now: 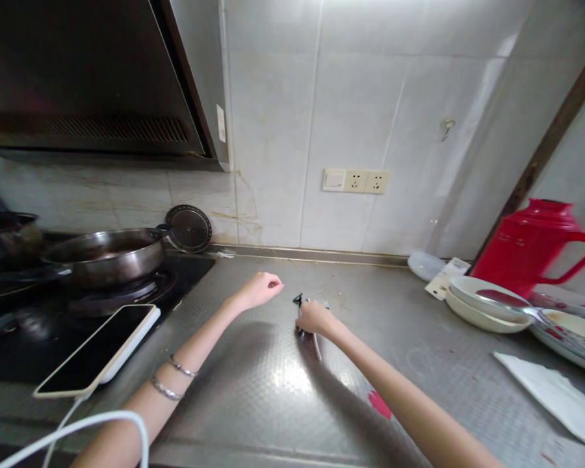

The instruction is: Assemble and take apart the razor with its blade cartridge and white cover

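My right hand [314, 318] rests on the steel countertop [253, 383], its fingers closed around a small tool [299, 303] with a black tip and a pale handle that sticks out under the hand. I cannot name the tool for sure; it looks like a peeler or small knife. My left hand [260, 288] hovers just left of it, fingers curled into a loose fist with nothing visible in them. Two thin bracelets [174, 378] circle my left forearm.
A phone [102, 348] with a white cable lies at the left by the stove, where a steel pan [107, 255] sits on a burner. Stacked bowls [482, 302], plates, a red jug [531, 244] and white paper [550, 393] fill the right side.
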### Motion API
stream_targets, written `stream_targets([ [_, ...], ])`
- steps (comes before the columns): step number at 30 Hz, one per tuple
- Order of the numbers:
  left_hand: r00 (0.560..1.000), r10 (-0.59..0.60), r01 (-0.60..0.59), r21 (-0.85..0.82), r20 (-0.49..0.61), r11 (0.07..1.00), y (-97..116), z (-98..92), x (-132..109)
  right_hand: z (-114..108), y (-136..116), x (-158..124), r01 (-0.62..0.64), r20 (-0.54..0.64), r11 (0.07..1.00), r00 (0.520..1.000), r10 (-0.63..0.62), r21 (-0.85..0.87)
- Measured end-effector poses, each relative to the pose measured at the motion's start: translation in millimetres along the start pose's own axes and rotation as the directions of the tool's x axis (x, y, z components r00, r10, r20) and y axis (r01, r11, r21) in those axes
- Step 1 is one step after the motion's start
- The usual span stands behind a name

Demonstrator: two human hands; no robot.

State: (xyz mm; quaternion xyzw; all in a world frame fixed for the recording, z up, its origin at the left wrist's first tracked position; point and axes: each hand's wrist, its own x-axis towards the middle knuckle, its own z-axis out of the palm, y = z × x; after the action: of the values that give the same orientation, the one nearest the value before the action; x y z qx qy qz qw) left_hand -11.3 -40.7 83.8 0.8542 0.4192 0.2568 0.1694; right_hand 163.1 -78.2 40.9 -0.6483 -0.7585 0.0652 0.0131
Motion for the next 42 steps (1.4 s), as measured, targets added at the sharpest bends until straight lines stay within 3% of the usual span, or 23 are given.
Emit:
stream_targets([
  [4,0.998,-0.045,0.049,-0.104,0.041,0.993,-1.7,11.2,-1.4,-4.4,2.5,-3.1,-0.006,-0.074,1.000,0.997,0.007,0.014],
  [7,0.996,-0.065,0.068,-0.064,0.055,0.996,6.7,21.8,-4.4,-10.9,18.1,-5.3,-0.033,-0.136,0.999,0.990,0.036,0.028],
  [13,0.984,-0.136,0.117,0.155,0.116,0.981,41.6,49.4,-14.0,-20.3,97.7,-16.8,-0.114,-0.217,0.992,0.968,0.124,0.057],
  [18,0.957,-0.199,0.138,0.272,0.211,0.952,60.8,78.2,-17.1,-11.2,166.6,-41.4,-0.196,-0.236,0.979,0.950,0.205,0.061],
  [24,0.937,-0.278,0.190,0.362,0.211,0.913,68.2,99.9,-15.9,0.7,215.3,-64.5,-0.244,-0.202,0.969,0.947,0.248,0.044],
  [35,0.930,-0.325,0.244,0.372,0.172,0.895,70.8,107.3,-13.9,4.4,227.5,-66.4,-0.290,-0.116,0.957,0.950,0.288,0.004],
  [42,0.934,-0.336,0.273,0.364,0.121,0.891,65.4,106.8,-15.8,-8.1,227.4,-66.9,-0.308,-0.111,0.951,0.945,0.307,0.010],
])
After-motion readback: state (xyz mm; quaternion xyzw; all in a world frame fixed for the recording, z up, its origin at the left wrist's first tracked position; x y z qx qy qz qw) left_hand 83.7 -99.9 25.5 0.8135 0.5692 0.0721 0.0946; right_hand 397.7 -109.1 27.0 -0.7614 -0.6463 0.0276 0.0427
